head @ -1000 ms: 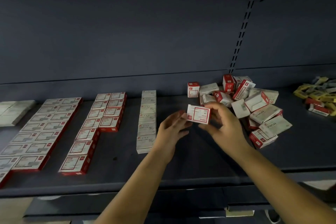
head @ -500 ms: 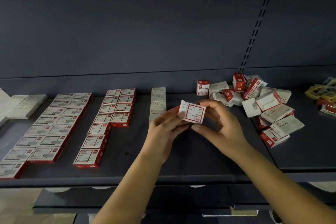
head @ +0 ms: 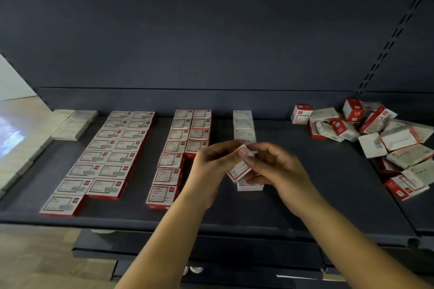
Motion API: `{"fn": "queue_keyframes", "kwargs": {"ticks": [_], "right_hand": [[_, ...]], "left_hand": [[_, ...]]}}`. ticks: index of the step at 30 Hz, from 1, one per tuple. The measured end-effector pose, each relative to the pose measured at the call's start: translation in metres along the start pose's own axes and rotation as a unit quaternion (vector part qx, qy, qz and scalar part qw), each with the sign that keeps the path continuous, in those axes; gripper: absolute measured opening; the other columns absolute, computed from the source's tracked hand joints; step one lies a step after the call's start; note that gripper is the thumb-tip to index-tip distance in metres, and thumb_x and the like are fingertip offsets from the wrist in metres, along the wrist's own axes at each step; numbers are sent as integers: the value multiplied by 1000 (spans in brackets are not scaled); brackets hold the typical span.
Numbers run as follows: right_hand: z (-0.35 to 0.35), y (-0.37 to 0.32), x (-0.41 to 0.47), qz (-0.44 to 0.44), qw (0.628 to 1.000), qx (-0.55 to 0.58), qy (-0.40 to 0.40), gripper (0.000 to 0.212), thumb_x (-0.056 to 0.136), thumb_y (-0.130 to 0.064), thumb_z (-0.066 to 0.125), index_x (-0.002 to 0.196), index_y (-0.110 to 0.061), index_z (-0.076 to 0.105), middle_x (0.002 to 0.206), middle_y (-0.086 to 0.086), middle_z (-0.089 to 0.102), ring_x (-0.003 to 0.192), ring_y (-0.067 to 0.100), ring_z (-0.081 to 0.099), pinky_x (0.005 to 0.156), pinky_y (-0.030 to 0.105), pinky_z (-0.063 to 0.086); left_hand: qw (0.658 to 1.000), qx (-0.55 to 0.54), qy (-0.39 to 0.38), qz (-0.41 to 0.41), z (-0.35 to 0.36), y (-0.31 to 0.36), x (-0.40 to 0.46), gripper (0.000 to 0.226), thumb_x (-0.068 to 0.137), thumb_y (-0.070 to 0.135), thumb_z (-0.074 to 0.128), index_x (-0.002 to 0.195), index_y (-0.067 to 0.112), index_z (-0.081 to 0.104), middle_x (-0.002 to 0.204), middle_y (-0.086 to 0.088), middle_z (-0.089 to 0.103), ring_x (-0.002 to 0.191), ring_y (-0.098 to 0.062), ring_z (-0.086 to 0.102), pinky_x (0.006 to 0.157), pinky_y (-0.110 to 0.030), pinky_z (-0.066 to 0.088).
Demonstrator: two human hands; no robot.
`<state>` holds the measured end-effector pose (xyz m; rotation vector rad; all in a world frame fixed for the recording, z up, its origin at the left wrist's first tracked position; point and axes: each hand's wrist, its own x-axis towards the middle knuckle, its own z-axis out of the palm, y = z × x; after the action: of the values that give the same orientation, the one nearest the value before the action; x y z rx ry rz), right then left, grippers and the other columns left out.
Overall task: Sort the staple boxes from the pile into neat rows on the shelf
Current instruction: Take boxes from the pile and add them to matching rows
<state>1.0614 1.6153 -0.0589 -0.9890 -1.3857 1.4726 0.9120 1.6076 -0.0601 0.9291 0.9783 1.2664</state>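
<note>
Both hands hold one red-and-white staple box [head: 239,169] just above the dark shelf [head: 317,206], tilted on edge. My left hand [head: 211,171] pinches its left side and my right hand [head: 277,169] curls over its top and right side. The box hangs over the near end of a single column of white boxes [head: 244,128]. Left of it lie a double column of red-and-white boxes [head: 180,148] and a wider block of rows [head: 110,155]. The loose pile of boxes [head: 375,138] sits at the far right of the shelf.
A stack of plain white boxes [head: 72,124] lies at the shelf's back left. The dark back panel [head: 211,30] rises behind, with a slotted upright [head: 387,47] on the right. Lower shelves [head: 211,256] jut out below the front edge.
The hands have carried the box leftward and down, from mid-shelf to the near end of the white column, and turned it more on edge. The view has shifted right.
</note>
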Motion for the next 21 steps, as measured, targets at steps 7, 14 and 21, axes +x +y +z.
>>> {"fn": "queue_keyframes", "kwargs": {"ticks": [7,14,21], "right_hand": [[50,11,14,24,992,101,73,28,76,-19,65,97,-4,52,86,15,71,73,24,69,65,30,56],[78,26,29,-284,789,-545,-7,58,83,-41,55,133,-16,40,129,2,53,118,13,45,97,26,40],[98,42,43,-234,800,-552,4,61,64,-9,83,121,-5,59,117,6,63,110,18,53,94,31,42]], "left_hand": [[995,-68,51,-43,-57,17,-6,39,67,10,69,105,2,64,96,-14,70,90,-24,68,76,-28,57],[999,1,32,-41,-104,23,-9,24,65,14,70,88,7,71,89,-9,73,86,-20,70,74,-27,56],[996,63,67,5,-136,19,-7,23,81,10,66,103,6,67,96,-8,72,92,-18,68,80,-27,55]]}}
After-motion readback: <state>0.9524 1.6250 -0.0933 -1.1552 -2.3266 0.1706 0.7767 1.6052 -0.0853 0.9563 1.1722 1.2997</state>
